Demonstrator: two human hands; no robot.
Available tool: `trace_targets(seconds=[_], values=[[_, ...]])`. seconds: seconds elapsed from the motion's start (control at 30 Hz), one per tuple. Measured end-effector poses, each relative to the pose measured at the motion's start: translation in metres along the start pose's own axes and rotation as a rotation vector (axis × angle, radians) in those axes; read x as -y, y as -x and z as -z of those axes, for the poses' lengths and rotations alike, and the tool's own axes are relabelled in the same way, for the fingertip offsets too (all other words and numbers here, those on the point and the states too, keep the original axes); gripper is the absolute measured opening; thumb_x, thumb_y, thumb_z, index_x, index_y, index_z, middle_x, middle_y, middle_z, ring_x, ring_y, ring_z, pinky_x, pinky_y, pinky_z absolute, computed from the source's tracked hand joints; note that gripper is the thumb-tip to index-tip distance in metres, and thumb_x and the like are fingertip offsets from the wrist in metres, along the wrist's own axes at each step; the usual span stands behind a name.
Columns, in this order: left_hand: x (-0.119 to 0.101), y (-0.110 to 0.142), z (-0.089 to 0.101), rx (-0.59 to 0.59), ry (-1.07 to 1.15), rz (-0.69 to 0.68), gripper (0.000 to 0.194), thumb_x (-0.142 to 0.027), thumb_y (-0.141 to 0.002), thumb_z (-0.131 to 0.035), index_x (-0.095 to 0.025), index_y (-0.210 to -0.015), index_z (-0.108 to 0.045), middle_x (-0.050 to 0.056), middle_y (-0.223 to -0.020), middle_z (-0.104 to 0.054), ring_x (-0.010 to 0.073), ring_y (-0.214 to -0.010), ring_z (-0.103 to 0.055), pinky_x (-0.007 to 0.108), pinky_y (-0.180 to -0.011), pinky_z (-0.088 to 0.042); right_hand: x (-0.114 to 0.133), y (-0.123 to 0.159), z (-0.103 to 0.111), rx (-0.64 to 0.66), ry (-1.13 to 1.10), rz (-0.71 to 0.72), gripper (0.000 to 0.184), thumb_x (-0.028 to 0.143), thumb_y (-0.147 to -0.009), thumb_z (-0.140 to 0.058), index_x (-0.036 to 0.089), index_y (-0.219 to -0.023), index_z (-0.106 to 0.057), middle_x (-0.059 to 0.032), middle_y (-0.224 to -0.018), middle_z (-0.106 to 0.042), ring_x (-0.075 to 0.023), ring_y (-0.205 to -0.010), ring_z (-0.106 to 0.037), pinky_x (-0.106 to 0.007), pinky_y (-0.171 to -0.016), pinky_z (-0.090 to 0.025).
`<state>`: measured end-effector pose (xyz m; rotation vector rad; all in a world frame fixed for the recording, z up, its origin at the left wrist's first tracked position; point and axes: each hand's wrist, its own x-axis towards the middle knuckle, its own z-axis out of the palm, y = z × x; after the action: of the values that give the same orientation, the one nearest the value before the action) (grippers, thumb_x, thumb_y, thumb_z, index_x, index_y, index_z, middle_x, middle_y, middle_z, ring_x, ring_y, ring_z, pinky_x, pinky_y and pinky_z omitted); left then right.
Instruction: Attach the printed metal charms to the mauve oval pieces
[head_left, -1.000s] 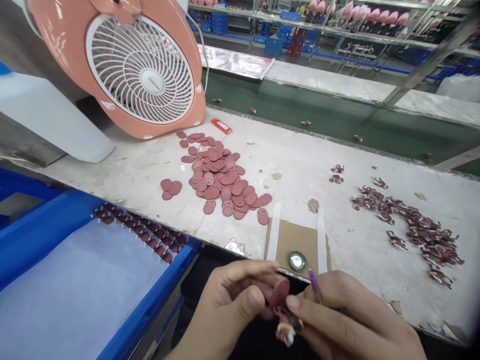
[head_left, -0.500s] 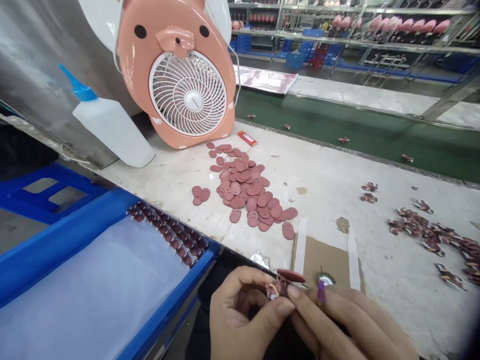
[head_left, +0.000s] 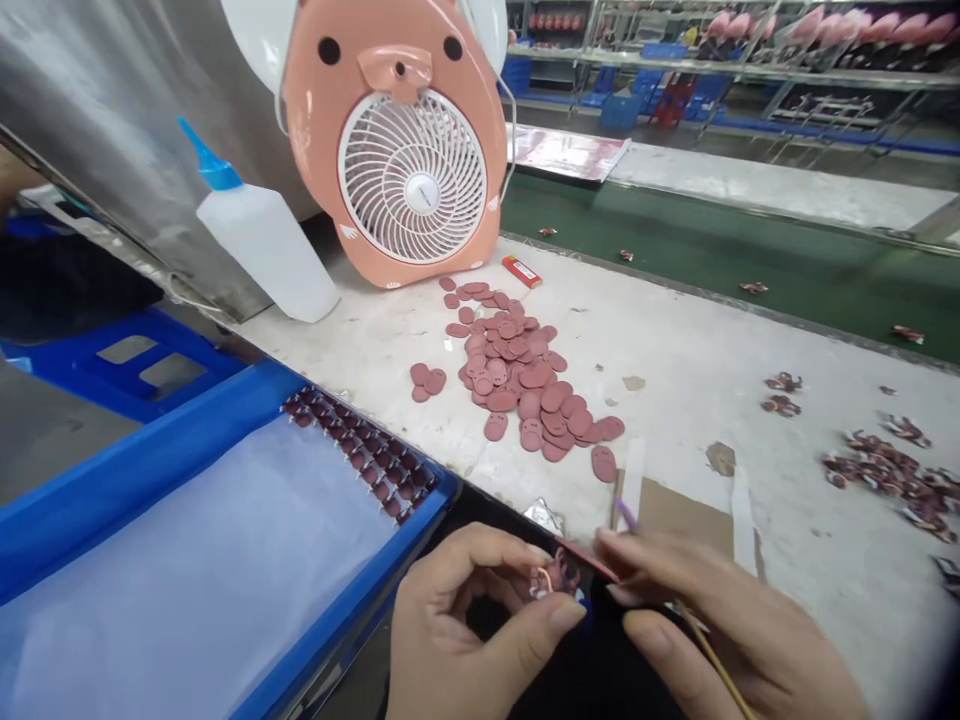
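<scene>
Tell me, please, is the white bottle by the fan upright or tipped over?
Tipped over: the white bottle lies lengthwise along the bench beside the fan, its blue nozzle sticking out sideways.

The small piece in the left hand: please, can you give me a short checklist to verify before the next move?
Left hand pinches small piece: ok.
Right hand holds thin stick: ok.
Pink disc joined to small piece: cannot tell, fingers hide the place.
Loose pink discs still in a pile on the table: ok.
Pieces lined along the blue tray edge: ok.
Liquid level in squeeze bottle: cannot tell.
</scene>
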<state>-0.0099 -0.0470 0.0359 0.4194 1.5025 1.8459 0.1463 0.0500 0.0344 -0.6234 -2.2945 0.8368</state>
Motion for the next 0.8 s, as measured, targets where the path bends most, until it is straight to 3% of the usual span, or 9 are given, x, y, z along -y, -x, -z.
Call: trace_targets(seconds=[0.13,0.27,0.37,0.5,0.57,0.63,0.8], values=[[-0.002,0.002,-0.001,0.066,0.032,0.04,0.022,-0.023,-0.054,-0.095,-0.025,-0.069,-0.079,-0.003,-0.06,-0.072,0.01,-0.052,-0.062,0.017,-0.054,-0.051,0.008,-0.007,-0.006,0.076,-0.24,-0.174,0.02,0.024,-0.1,-0.06,0.031,-0.116,-0.07,0.0003,-0.1,-0.074,-0.0141,-0.085,-0.073,-0.014,-0.075,-0.06],[0.001,0.0,0.0,0.045,0.028,-0.022,0.024,-0.038,-0.059,-0.093,-0.028,-0.077,-0.081,-0.002,-0.062,-0.072,0.0105,-0.051,-0.061,0.019,-0.053,-0.051,0.008,-0.001,-0.011,0.058,-0.758,-0.524,0.024,0.039,-0.102,-0.059,0.024,-0.096,-0.077,-0.0033,-0.08,-0.073,-0.0132,-0.062,-0.069,-0.016,-0.059,-0.059],[0.004,-0.001,-0.003,0.031,-0.045,-0.074,0.009,-0.031,-0.07,-0.087,-0.028,-0.076,-0.081,-0.003,-0.06,-0.07,0.0087,-0.049,-0.057,0.017,-0.05,-0.047,0.01,0.0,-0.011,0.021,-1.083,-0.707,0.033,0.048,-0.098,-0.064,0.019,-0.087,-0.076,-0.0044,-0.076,-0.068,-0.0098,-0.054,-0.061,-0.015,-0.052,-0.056],[0.004,0.001,-0.01,0.09,-0.09,-0.105,0.006,-0.024,-0.071,-0.084,-0.027,-0.074,-0.081,-0.002,-0.058,-0.069,0.01,-0.049,-0.057,0.019,-0.049,-0.045,0.015,-0.003,-0.008,-0.053,-1.224,-0.873,0.034,0.051,-0.092,-0.073,0.019,-0.081,-0.074,-0.0015,-0.069,-0.061,-0.0075,-0.054,-0.055,-0.012,-0.051,-0.052],[0.003,0.002,-0.011,0.109,-0.077,-0.104,0.004,-0.026,-0.073,-0.083,-0.027,-0.076,-0.081,-0.002,-0.059,-0.068,0.0099,-0.049,-0.057,0.019,-0.049,-0.045,0.016,-0.003,-0.007,-0.065,-1.22,-0.883,0.035,0.051,-0.091,-0.072,0.018,-0.078,-0.073,-0.0006,-0.067,-0.058,-0.0077,-0.055,-0.053,-0.012,-0.052,-0.052],[0.005,0.002,-0.011,0.173,-0.041,-0.02,0.007,-0.031,-0.075,-0.083,-0.026,-0.079,-0.08,-0.001,-0.06,-0.067,0.0093,-0.048,-0.056,0.019,-0.048,-0.046,0.014,-0.002,-0.007,-0.03,-1.188,-0.801,0.035,0.051,-0.095,-0.068,0.02,-0.079,-0.073,-0.0004,-0.067,-0.056,-0.0089,-0.057,-0.052,-0.015,-0.054,-0.053],[0.017,-0.005,-0.01,0.48,0.217,0.551,0.039,-0.055,-0.074,-0.079,-0.017,-0.08,-0.073,0.001,-0.061,-0.066,0.0092,-0.048,-0.056,0.015,-0.04,-0.045,0.007,0.005,-0.004,-0.026,-0.822,-0.486,0.023,0.041,-0.102,-0.059,0.027,-0.095,-0.076,-0.0016,-0.077,-0.061,-0.0125,-0.072,-0.059,-0.019,-0.069,-0.053]])
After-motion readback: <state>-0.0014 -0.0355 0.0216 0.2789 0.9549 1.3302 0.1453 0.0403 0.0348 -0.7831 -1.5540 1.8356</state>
